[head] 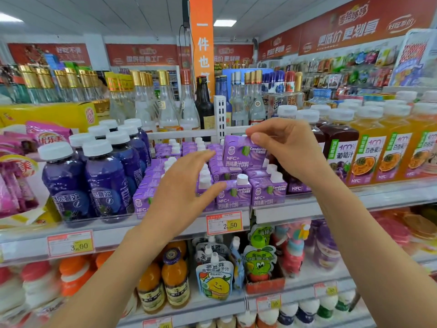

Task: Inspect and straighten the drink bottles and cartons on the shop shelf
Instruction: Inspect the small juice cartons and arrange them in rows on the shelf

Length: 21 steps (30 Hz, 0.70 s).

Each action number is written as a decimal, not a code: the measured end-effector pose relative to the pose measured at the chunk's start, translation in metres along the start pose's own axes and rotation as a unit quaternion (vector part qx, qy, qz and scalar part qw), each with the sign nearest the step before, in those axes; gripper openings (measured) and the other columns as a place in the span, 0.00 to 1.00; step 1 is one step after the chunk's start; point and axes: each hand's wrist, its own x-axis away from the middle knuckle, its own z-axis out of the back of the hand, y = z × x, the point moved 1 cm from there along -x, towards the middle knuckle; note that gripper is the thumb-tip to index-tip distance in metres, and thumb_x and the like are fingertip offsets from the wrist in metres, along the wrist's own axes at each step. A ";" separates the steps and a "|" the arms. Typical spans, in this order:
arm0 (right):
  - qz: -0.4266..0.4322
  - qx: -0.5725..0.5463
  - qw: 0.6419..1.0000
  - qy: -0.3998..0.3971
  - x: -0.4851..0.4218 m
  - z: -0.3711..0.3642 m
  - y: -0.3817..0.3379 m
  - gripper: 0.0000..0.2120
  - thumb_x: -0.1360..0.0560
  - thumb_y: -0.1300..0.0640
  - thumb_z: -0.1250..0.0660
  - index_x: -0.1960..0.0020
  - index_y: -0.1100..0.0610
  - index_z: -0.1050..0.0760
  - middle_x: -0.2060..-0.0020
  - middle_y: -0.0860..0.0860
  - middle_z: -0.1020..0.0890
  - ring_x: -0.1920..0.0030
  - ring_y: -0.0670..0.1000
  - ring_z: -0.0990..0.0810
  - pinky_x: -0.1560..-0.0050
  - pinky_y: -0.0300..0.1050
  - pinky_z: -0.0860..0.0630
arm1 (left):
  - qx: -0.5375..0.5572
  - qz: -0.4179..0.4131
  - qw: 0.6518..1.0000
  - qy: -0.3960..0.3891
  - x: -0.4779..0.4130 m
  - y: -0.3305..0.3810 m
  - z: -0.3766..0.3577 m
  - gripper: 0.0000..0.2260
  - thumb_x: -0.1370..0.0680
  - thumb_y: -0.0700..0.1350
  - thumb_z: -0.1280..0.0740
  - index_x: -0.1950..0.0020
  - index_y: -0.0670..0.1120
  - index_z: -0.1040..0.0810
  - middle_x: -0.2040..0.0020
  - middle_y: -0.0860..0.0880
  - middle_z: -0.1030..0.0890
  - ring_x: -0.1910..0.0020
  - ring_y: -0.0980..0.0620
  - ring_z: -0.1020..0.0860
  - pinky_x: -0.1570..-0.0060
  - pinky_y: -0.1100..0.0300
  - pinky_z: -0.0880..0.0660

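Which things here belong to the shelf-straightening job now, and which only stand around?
Job: right hand, pinching the raised purple carton; left hand, open over the shelved purple cartons.
Around: clear glass bottles; price tag; pink packets.

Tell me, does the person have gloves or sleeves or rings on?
No gloves. The left hand and the right hand are bare. The left arm and the right arm are bare too, as far as the picture shows, with no sleeves in view. I can see no rings, watch or bracelet.
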 end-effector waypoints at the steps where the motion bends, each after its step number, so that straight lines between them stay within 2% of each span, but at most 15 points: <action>1: 0.005 0.019 1.000 0.003 -0.004 -0.004 0.006 0.07 0.23 0.63 0.30 0.49 0.53 0.17 0.54 0.47 0.15 0.52 0.44 0.16 0.49 0.34 0.22 | -0.048 -0.008 0.999 -0.015 0.002 -0.006 -0.005 0.33 0.24 0.67 0.40 0.25 0.48 0.31 0.27 0.52 0.28 0.28 0.53 0.32 0.28 0.59 0.41; 3: 0.008 0.047 0.999 0.003 -0.008 -0.015 0.019 0.07 0.23 0.63 0.30 0.49 0.53 0.17 0.55 0.46 0.16 0.53 0.45 0.17 0.49 0.37 0.21 | -0.103 -0.016 0.994 -0.042 0.006 -0.014 -0.013 0.36 0.25 0.67 0.46 0.25 0.45 0.32 0.26 0.48 0.29 0.26 0.48 0.32 0.26 0.52 0.44; 5: 0.005 0.059 0.998 -0.004 -0.011 -0.026 0.029 0.07 0.23 0.63 0.30 0.49 0.54 0.16 0.56 0.47 0.16 0.53 0.46 0.17 0.48 0.39 0.20 | -0.132 -0.012 0.990 -0.058 0.008 -0.018 -0.018 0.38 0.25 0.68 0.48 0.25 0.44 0.32 0.27 0.46 0.28 0.27 0.46 0.31 0.27 0.53 0.47; 9: -0.015 0.095 0.993 -0.067 -0.012 -0.042 0.044 0.06 0.23 0.62 0.30 0.49 0.56 0.16 0.56 0.48 0.15 0.55 0.42 0.17 0.46 0.40 0.21 | -0.170 -0.025 0.984 -0.054 0.010 -0.026 -0.022 0.35 0.24 0.66 0.46 0.27 0.42 0.29 0.30 0.45 0.25 0.31 0.46 0.26 0.29 0.52 0.44; 15: -0.035 0.161 0.978 -0.131 -0.010 -0.043 0.053 0.05 0.24 0.56 0.28 0.51 0.55 0.15 0.52 0.47 0.14 0.47 0.44 0.18 0.40 0.38 0.25 | -0.214 -0.066 0.973 -0.052 0.009 -0.033 -0.027 0.30 0.22 0.62 0.45 0.25 0.47 0.31 0.29 0.46 0.26 0.31 0.46 0.26 0.29 0.47 0.38; 19: -0.056 0.190 0.973 -0.116 -0.025 -0.042 0.051 0.08 0.23 0.52 0.29 0.47 0.55 0.16 0.56 0.44 0.17 0.54 0.43 0.20 0.47 0.41 0.25 | -0.221 -0.071 0.971 -0.051 0.008 -0.034 -0.030 0.28 0.21 0.61 0.45 0.25 0.48 0.30 0.29 0.46 0.25 0.32 0.46 0.25 0.28 0.43 0.36; 21: -0.076 0.235 0.960 -0.132 -0.035 -0.043 0.052 0.08 0.24 0.52 0.29 0.49 0.55 0.16 0.59 0.45 0.18 0.58 0.45 0.21 0.49 0.43 0.23 | -0.229 -0.073 0.970 -0.044 0.008 -0.036 -0.031 0.28 0.21 0.61 0.45 0.26 0.48 0.30 0.30 0.46 0.25 0.32 0.46 0.25 0.27 0.42 0.38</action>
